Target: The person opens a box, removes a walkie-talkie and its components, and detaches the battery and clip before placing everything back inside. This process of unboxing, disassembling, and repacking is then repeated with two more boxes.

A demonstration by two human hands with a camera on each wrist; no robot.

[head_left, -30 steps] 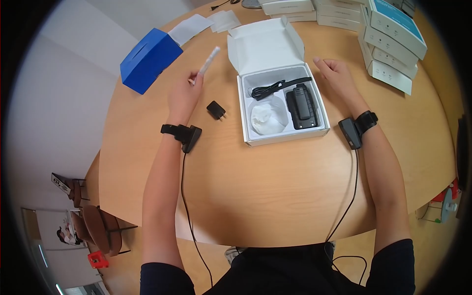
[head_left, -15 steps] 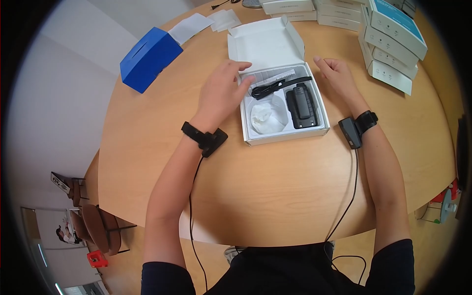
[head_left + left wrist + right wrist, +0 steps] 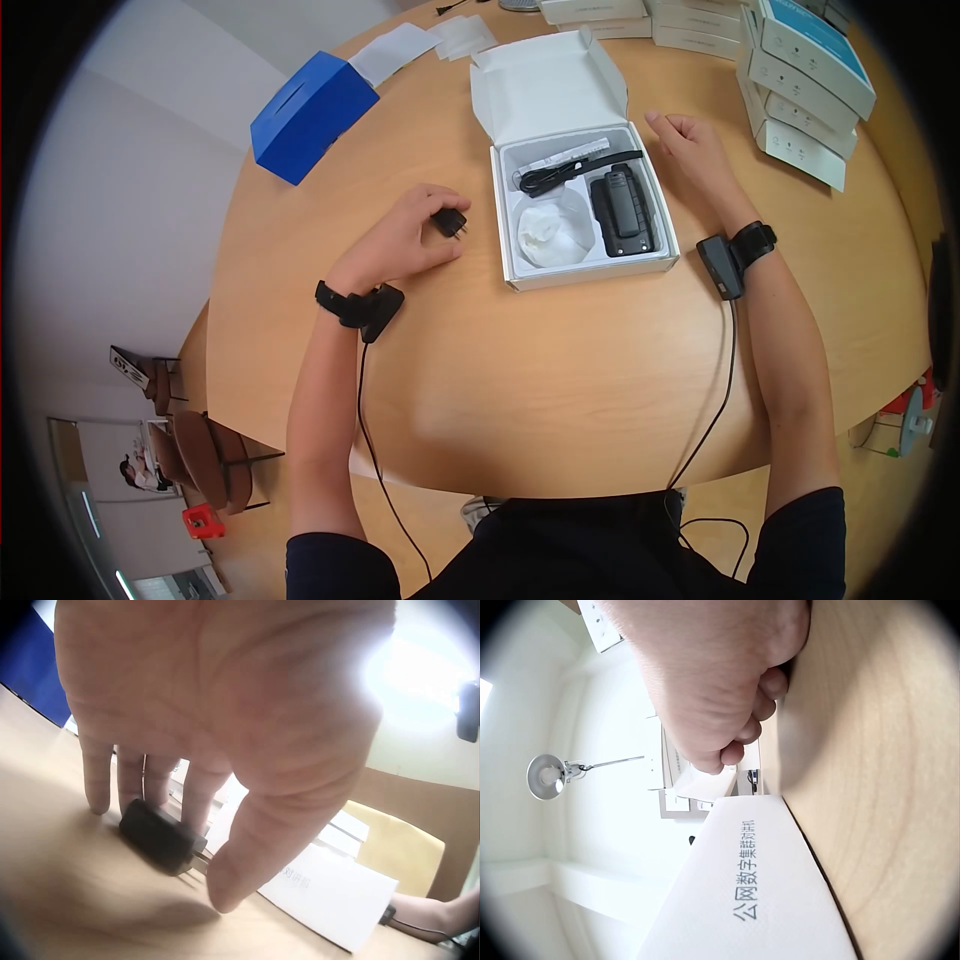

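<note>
In the head view my left hand [image 3: 405, 235] is at the black plug adapter [image 3: 448, 222] on the table, left of the open white box. Its fingers reach past the adapter's far side and the thumb stays apart on the near side. The left wrist view has the adapter [image 3: 161, 836] against the fingers, prongs pointing toward the thumb. Loosely curled and holding nothing, my right hand [image 3: 692, 160] rests on the table beside the box [image 3: 585, 278]. Inside the box lie a black handheld device [image 3: 625, 215], a coiled black cable [image 3: 548, 180], a slim white strip [image 3: 565, 157] and crumpled white material [image 3: 542, 232].
A blue box [image 3: 315, 118] stands at the far left, with white papers [image 3: 395, 52] behind it. Stacked white boxes [image 3: 805, 100] rise at the right, more [image 3: 700, 25] at the back. The open lid [image 3: 550, 85] leans backward.
My left hand carried the slim white strip into the box and let it go there. It then came back left and down to the plug adapter. The right hand stayed in place.
</note>
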